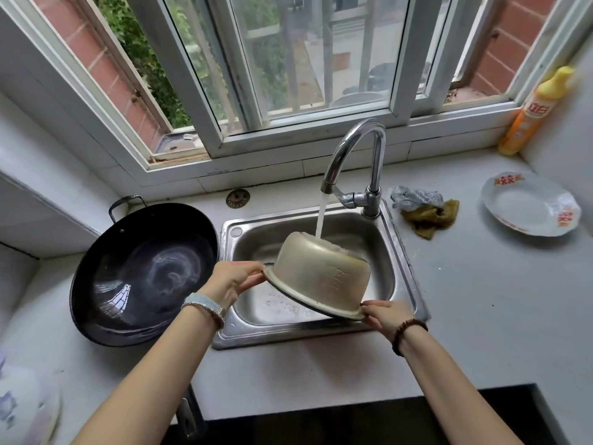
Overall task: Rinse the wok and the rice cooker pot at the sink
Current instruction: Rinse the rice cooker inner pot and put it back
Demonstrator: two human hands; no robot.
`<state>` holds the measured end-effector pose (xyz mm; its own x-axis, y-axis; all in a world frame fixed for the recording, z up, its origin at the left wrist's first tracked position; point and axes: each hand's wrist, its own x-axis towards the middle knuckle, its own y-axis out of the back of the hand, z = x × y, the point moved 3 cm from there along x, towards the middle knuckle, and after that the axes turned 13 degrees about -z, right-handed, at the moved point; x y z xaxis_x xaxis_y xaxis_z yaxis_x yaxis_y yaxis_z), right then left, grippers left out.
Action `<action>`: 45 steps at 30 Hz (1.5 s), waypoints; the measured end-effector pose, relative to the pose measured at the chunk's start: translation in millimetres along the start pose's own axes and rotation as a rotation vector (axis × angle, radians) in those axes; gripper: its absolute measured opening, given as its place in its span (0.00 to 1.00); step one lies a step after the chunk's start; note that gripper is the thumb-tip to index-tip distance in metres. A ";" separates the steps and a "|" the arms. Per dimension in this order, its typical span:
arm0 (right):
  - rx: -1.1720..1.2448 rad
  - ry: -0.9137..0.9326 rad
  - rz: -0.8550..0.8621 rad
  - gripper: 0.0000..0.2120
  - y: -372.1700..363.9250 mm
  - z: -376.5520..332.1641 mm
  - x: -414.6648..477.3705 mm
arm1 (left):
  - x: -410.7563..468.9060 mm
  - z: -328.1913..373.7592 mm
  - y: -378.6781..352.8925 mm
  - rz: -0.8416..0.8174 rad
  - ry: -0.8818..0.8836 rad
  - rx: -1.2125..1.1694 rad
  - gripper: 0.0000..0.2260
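Where the pale desk (288, 380) runs left of the sink (276, 335), the black wok (141, 274) sits open side up, its rim just beside the sink's edge, its inside streaked with a whitish swirl. Next to it, the left hand (234, 279), a light band on its wrist, pinches the rim of the rice cooker pot (321, 274) between thumb and curled fingers. The pot is held above the basin, turned upside down and tilted, its base raised toward the faucet (356, 162), whose running water (321, 216) strikes that base. On the pot's lower right, the right hand (385, 316), a beaded bracelet at its wrist, grips the rim as well. Farther right on the desk lie a silvery scrubber (414, 197) touching an olive cloth (430, 216), then a white plate (526, 207), and an orange bottle (536, 110) stands in the corner.
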<state>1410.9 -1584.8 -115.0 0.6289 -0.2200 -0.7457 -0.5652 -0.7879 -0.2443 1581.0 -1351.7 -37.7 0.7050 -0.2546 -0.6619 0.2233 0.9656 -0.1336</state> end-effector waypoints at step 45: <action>-0.366 0.528 -0.040 0.12 -86.8 -18.4 -40.7 | -69.7 89.5 78.6 0.051 0.002 0.113 0.06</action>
<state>1444.1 -1518.1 -52.1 0.8768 -0.3662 -0.3117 -0.3756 -0.9262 0.0318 1609.6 -1262.8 64.0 0.7164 -0.2049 -0.6669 0.2617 0.9650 -0.0154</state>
